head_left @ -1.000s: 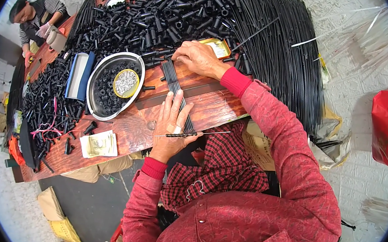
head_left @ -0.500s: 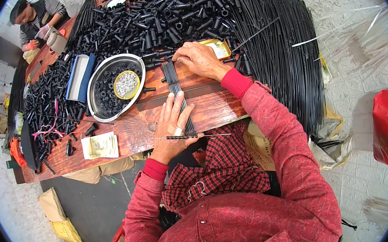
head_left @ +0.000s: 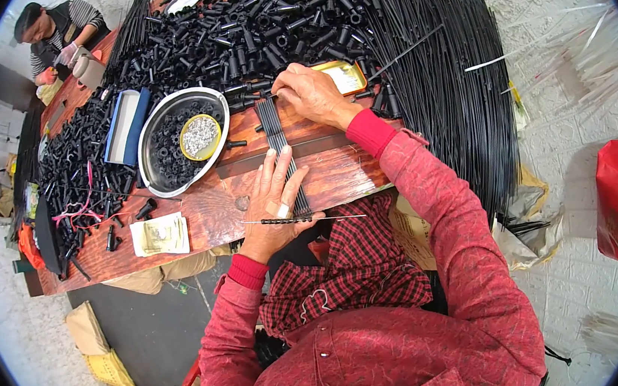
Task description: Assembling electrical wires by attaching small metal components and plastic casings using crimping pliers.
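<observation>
A row of thin black rods (head_left: 273,123) lies side by side on the red-brown wooden table. My left hand (head_left: 276,197) rests flat on its lower part, fingers stretched out, a bandage on one finger. Across that hand, near the thumb, lies a thin metal rod with small black pieces on it (head_left: 292,221). At the rods' far end is my right hand (head_left: 310,94), fingers curled down and closed; what its fingertips hold is hidden. A steel tray of small black parts (head_left: 224,120), with a yellow tin of small silvery pieces (head_left: 200,136), stands to the left.
A heap of black tubes (head_left: 266,30) covers the far table, with a sheaf of long black rods (head_left: 456,80) at right. A blue box (head_left: 135,126), a paper packet (head_left: 161,235) and a yellow-rimmed tin (head_left: 345,76) lie nearby. Another person (head_left: 62,35) works at far left.
My right hand has shifted slightly left at the rods' far end. My left hand stays in place on the rods. The other person's hands have moved a little.
</observation>
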### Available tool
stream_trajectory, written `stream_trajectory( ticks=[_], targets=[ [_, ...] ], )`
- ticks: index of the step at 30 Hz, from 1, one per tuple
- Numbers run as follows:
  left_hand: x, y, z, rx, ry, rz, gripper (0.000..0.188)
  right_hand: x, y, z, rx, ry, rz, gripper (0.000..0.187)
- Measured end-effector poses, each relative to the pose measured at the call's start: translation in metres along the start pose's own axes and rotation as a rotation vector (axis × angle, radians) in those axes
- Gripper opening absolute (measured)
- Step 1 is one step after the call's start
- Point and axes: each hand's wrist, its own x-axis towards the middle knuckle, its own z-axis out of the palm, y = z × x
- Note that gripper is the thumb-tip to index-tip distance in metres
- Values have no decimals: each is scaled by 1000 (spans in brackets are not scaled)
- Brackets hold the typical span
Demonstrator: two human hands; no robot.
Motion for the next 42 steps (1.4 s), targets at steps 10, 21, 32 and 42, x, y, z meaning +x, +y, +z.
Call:
stream_trajectory(
  ticks=[10, 21, 32, 42],
  targets=[
    [-1, -1, 0, 4, -31, -7, 88, 3, -1, 0, 19, -49, -16, 9],
    [1, -1, 2, 27, -32, 3, 89, 6, 3, 5, 136, -20, -28, 9],
    [1, -1, 1, 34, -35, -7, 89, 3, -5, 2, -85, 57, -93, 8],
    [1, -1, 1, 32, -12, 5, 86, 6, 4, 5, 58, 11, -95, 9]
  ],
)
